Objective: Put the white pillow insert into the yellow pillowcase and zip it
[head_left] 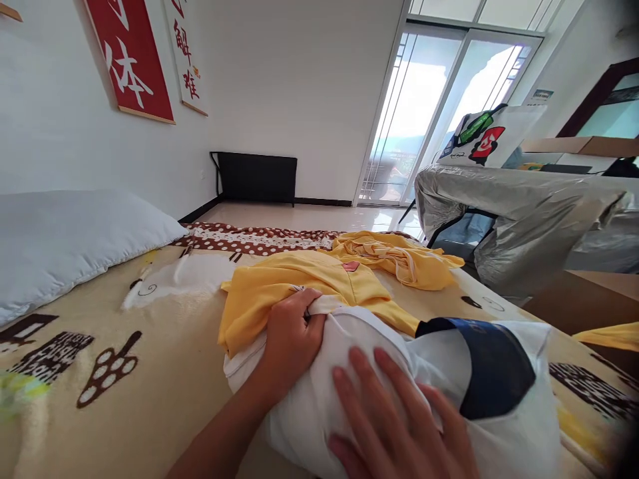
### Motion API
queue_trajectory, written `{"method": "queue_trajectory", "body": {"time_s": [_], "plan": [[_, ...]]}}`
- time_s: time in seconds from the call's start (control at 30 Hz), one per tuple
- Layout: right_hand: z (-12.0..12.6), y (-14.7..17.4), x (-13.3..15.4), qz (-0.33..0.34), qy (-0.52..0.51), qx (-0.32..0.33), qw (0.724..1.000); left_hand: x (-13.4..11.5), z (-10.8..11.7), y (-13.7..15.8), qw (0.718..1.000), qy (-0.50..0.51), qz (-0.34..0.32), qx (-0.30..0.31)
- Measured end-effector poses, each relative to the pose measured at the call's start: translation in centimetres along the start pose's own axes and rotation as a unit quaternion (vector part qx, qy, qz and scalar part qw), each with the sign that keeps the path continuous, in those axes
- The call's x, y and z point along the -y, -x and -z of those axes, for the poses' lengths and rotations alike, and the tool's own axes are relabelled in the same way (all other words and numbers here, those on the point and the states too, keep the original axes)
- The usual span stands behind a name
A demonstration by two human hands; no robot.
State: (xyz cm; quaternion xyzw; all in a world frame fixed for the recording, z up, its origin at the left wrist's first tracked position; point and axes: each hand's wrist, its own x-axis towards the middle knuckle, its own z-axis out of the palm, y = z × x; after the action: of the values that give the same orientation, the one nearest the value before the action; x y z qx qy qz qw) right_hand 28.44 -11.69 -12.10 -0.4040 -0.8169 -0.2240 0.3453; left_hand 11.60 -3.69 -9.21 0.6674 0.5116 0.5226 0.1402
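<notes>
On the bed, a bunched white cloth (344,346) lies in front of me, its edge raised. My left hand (294,332) is closed, with fingers and thumb pinched on that edge. My right hand (399,412) rests on the cloth with its fingers spread, slightly blurred. Right of it is a white, partly see-through piece with a dark blue panel (494,366); whether it joins the cloth I cannot tell. Just behind my left hand lies a yellow garment (299,273) with a small reddish patch. Another crumpled yellow garment (399,259) is farther back.
A patterned beige blanket (184,359) covers the bed, with a white pillow (80,239) at the left. To the right stand a table under a silvery cover (529,206), a printed white bag (489,136) and a cardboard box (574,303). Sliding glass doors (444,100) are at the back.
</notes>
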Motion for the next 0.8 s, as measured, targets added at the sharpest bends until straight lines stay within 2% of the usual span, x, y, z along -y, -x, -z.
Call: {"method": "queue_trajectory", "body": {"time_s": [0.07, 0.2, 0.3, 0.37, 0.47, 0.57, 0.67, 0.73, 0.8], "plan": [[-0.5, -1.7, -0.3, 0.066, 0.073, 0.023, 0.995, 0.5, 1.3, -0.9, 1.000, -0.006, 0.003, 0.011], [-2.1, -4.7, -1.2, 0.082, 0.106, 0.074, 0.988, 2.2, 3.9, -2.4, 0.999, -0.019, -0.005, 0.034], [-3.2, -6.5, -1.2, 0.099, 0.091, 0.129, 0.983, 3.2, 4.4, -2.7, 0.999, -0.018, 0.023, -0.038], [-3.9, -7.5, -0.8, 0.123, 0.073, 0.157, 0.977, 3.4, 4.1, -2.6, 0.995, -0.020, 0.016, -0.100], [-5.1, -8.9, 0.3, 0.167, 0.052, 0.170, 0.970, 3.0, 3.5, -2.0, 0.982, -0.044, -0.022, -0.180], [-6.6, -9.9, 1.4, 0.199, 0.042, 0.167, 0.965, 2.2, 2.9, -1.2, 0.966, -0.105, -0.094, -0.218], [-8.2, -10.9, 1.1, 0.170, 0.025, 0.151, 0.973, 1.6, 2.2, -0.4, 0.942, -0.180, -0.186, -0.215], [-8.9, -11.5, -0.1, 0.148, 0.005, 0.144, 0.978, 1.5, 1.8, -0.1, 0.926, -0.223, -0.228, -0.199], [-9.0, -12.1, -1.9, 0.141, -0.010, 0.150, 0.979, 1.4, 1.5, -0.1, 0.924, -0.244, -0.247, -0.163]]}}
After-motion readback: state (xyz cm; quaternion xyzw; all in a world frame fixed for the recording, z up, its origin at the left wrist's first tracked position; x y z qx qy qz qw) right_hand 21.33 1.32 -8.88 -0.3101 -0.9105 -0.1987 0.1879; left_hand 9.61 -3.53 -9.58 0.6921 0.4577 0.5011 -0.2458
